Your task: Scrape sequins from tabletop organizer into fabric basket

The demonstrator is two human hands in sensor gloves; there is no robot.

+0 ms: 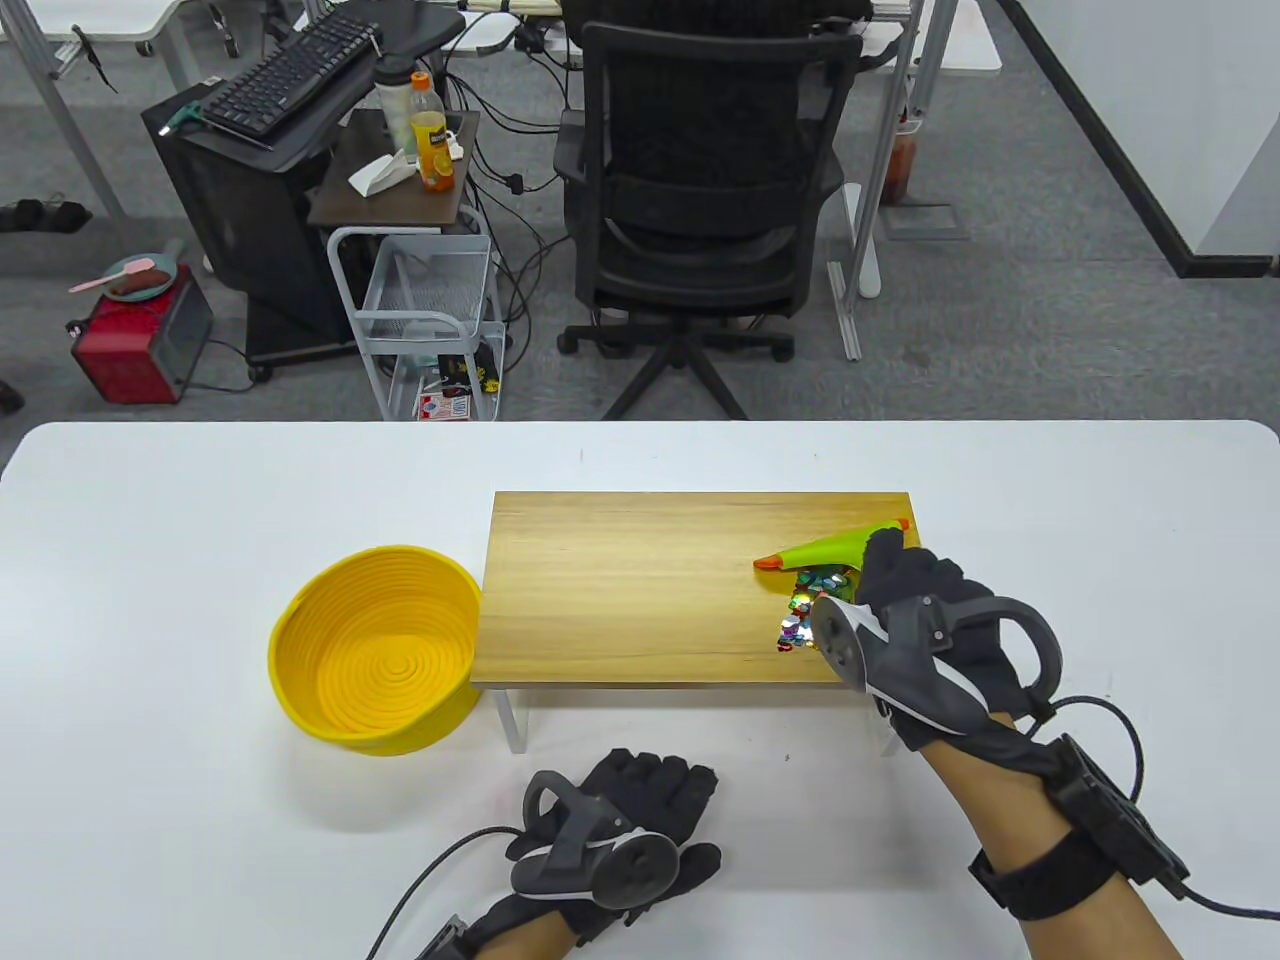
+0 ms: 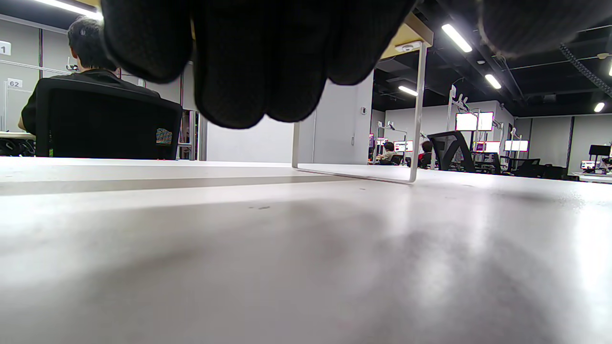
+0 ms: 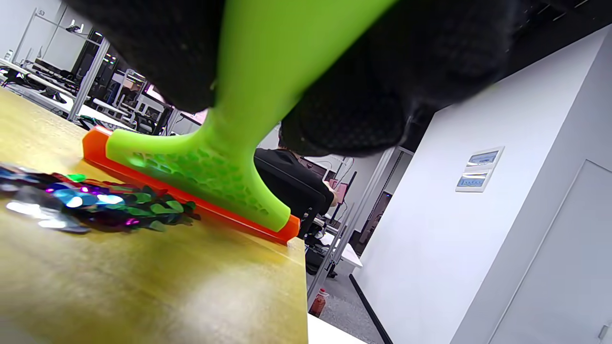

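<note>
Right hand (image 1: pixel 925 640) at the frame's lower right is gripping a green scraper (image 1: pixel 830 549), its orange edge down on the wooden organizer (image 1: pixel 640 590), right behind the sequins (image 1: pixel 805 610) piled just beside that hand. Left hand (image 1: pixel 610 840) lies flat and open on the table (image 1: pixel 150 800) at bottom center, holding nothing. Yellow basket (image 1: pixel 375 650) sits at center left, touching the organizer's left end.

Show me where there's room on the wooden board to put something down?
The wooden board is bare from its left edge beside the yellow basket across the middle. The right end is crowded: the sequins, the green scraper and the right hand gripping it.
</note>
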